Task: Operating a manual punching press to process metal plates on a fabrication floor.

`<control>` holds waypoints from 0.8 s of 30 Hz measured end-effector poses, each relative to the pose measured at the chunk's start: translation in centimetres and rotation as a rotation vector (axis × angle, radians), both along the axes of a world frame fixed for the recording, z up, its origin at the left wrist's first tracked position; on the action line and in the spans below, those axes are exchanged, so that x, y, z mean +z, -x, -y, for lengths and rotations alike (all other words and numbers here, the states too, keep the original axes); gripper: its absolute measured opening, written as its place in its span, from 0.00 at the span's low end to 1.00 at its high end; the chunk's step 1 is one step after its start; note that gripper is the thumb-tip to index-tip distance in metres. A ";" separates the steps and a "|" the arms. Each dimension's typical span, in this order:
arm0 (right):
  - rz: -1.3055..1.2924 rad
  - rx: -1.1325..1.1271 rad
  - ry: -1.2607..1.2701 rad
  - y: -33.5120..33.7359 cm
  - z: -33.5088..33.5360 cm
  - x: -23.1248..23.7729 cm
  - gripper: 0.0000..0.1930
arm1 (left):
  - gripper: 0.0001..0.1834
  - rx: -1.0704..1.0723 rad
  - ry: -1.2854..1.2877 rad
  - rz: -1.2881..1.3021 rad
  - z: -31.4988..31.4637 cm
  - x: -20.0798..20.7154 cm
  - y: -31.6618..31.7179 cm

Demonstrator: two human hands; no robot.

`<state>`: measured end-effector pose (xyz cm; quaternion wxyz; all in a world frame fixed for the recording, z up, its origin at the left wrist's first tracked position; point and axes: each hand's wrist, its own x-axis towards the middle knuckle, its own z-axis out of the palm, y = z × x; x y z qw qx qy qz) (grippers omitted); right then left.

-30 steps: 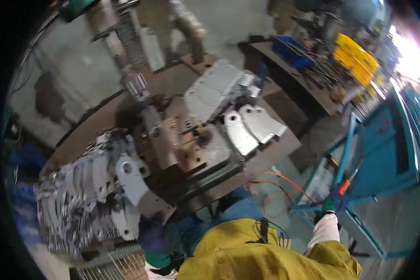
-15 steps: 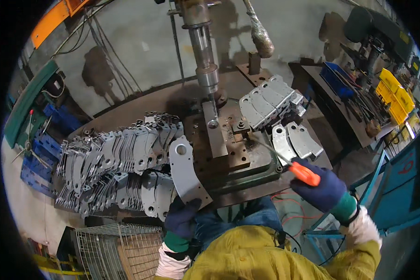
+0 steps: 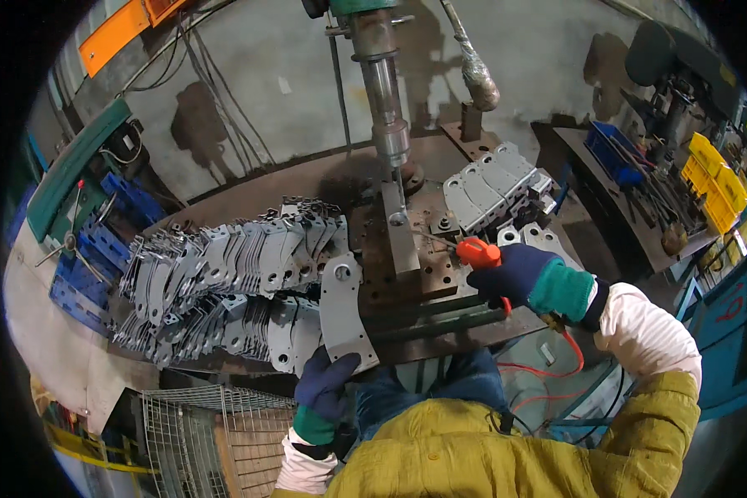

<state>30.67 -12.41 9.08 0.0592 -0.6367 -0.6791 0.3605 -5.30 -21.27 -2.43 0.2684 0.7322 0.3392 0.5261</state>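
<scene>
Since the earlier frame, the right hand (image 3: 519, 274) has carried the orange-handled tool (image 3: 479, 252) leftward, closer to the drilling fixture (image 3: 432, 280). Along the left part of the surface (image 3: 299, 170) stand rows of stacked grey plates (image 3: 216, 261). Just beside them, the left hand (image 3: 324, 386) has its grip closed on the lower end of a curved plate (image 3: 341, 311), at the front edge. Above the fixture hangs a drill spindle (image 3: 382, 91). The right hand's grip is wrapped around the tool, whose thin rod points left; more grey plates (image 3: 490, 187) lie toward the right edge.
</scene>
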 end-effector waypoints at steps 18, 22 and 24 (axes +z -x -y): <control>0.005 0.134 -0.231 -0.8 4.5 0.5 0.21 | 0.21 0.179 0.671 0.391 -0.3 -1.3 1.0; 0.090 0.171 -0.187 -1.1 8.1 -0.9 0.20 | 0.20 0.245 0.451 0.175 -0.2 -1.4 1.9; 0.196 0.125 -0.250 -1.7 8.3 -2.6 0.20 | 0.18 0.295 0.144 -0.097 -0.2 -2.0 2.0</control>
